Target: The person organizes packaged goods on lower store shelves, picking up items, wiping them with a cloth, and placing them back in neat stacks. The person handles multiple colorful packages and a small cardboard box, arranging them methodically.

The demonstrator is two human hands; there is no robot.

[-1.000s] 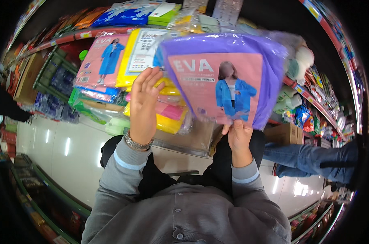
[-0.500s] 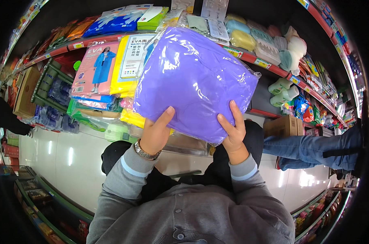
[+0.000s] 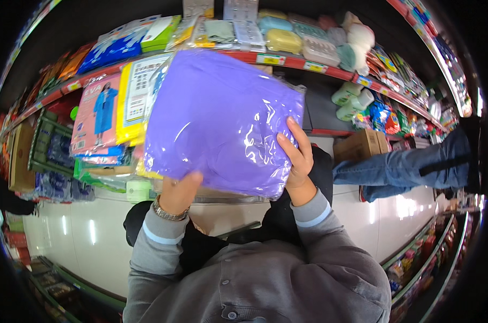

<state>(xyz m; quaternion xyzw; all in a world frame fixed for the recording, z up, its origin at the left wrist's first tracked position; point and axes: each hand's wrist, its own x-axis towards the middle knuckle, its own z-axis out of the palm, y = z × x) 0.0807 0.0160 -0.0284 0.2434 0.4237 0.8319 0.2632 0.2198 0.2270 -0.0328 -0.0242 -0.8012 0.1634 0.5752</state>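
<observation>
We held the purple plastic-wrapped packet [image 3: 222, 121] up in front of us with both hands, its plain side toward us, raised before the shop shelf [image 3: 287, 60]. Our left hand [image 3: 180, 192] gripped its lower edge from beneath, though its fingers were mostly hidden behind the wrap; our right hand [image 3: 296, 159] clasped the right lower corner, its fingers [image 3: 300, 137] spread over the glossy film. We judged the step to be the inspection of the packet, both hands turning it to see its faces; any further turn would call for a firm pinch, since the film looked slick and the soft contents would sag.

Behind the packet hung a pink packet [image 3: 96, 116] with a blue coat pictured on it, and a yellow packet [image 3: 132, 99] beside it. Pastel sponges and bottles filled the shelf to the right. A pale, shiny tiled floor [image 3: 93, 231] ran below us, a cardboard box [image 3: 362, 145] stood near the shelf foot, and another person's jeans-clad legs [image 3: 411, 169] stretched in from the right.
</observation>
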